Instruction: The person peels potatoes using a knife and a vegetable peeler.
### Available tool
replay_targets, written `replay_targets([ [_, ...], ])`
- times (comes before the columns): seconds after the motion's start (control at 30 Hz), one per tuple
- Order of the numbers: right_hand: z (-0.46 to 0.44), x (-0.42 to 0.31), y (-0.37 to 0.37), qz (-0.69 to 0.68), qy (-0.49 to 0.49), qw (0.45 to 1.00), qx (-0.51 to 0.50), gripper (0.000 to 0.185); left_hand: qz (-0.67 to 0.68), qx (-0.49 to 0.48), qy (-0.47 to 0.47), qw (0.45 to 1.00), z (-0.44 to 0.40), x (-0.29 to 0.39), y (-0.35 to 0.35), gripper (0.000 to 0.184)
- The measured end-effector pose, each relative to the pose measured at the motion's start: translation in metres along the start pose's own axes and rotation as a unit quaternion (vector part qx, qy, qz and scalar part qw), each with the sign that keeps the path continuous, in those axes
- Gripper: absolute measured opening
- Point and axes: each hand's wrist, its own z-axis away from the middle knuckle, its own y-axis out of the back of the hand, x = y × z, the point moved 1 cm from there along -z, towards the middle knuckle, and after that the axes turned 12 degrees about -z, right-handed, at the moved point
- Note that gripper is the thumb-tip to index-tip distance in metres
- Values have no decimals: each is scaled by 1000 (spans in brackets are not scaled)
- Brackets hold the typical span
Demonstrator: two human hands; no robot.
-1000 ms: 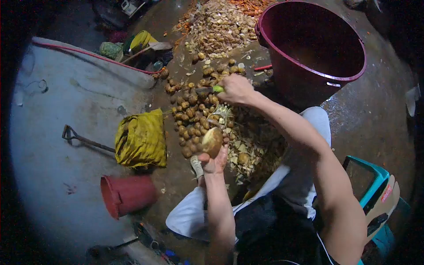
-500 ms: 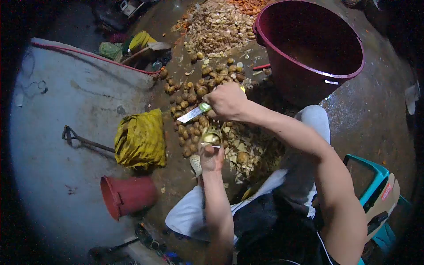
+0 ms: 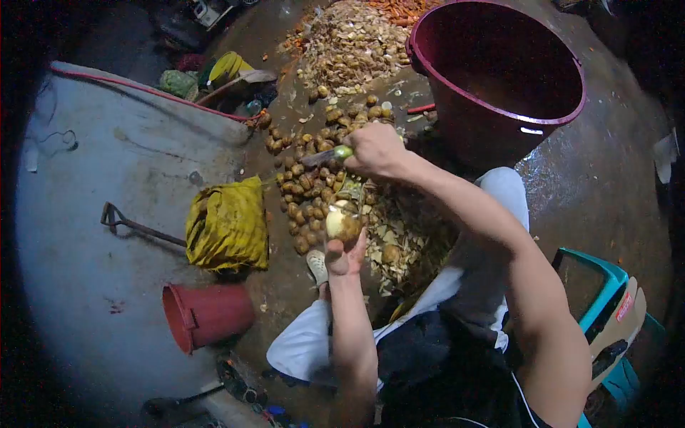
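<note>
A partly peeled potato (image 3: 345, 222), pale on one side and brown on the other, rests in my left hand (image 3: 345, 258), with the fingers around its lower end. My right hand (image 3: 379, 151) is closed on the green handle of a knife (image 3: 325, 156). Its blade points left, above the potato and apart from it. A strip of peel seems to hang between the two hands. Unpeeled potatoes (image 3: 303, 187) lie on the floor beyond and left of my hands. Loose peelings (image 3: 396, 246) are heaped to the right of the left hand.
A large maroon tub (image 3: 485, 132) stands at the upper right. Behind the potatoes is a big heap of peelings (image 3: 353, 43). On the left are a yellow sack (image 3: 227, 227), a red bucket (image 3: 214, 316) and a tool handle (image 3: 146, 230). A teal plastic frame (image 3: 603, 274) stands at the right.
The knife has lifted slightly and turned, its blade now darker and nearer level. In my left hand the potato has risen a little and shows more of its peeled side.
</note>
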Motion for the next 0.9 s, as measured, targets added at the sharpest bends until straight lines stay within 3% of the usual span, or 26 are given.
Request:
replay_targets([
  [0.1,-9,20,-8,18,7,1000,9,27,82,-26,-20,996,-1,4,-18,106],
  [0.23,-9,18,-11,49,-2,999,-8,35,68,-16,-16,997,1,6,-22,111],
  [0.37,-13,30,-12,81,17,997,0,31,63,-8,-14,998,8,5,-12,113],
  [0.43,-20,48,-4,112,-67,991,5,27,53,-35,-20,998,13,10,-9,112],
  [0.5,-19,36,-10,73,-21,996,49,26,57,14,0,998,15,12,2,107],
  [0.57,-2,-7,-14,-48,22,999,-6,29,59,36,-5,998,8,8,11,102],
  [0.6,7,-24,-13,-31,45,998,-27,31,44,76,-16,996,5,5,14,101],
  [0.7,8,-31,-15,18,50,996,-71,26,31,38,-63,997,2,2,-2,102],
  [0.83,-11,19,-4,46,-13,999,-13,31,73,-10,-20,997,9,9,-10,114],
  [0.9,-14,22,-7,29,-42,999,18,29,164,-71,-19,984,12,15,-19,114],
])
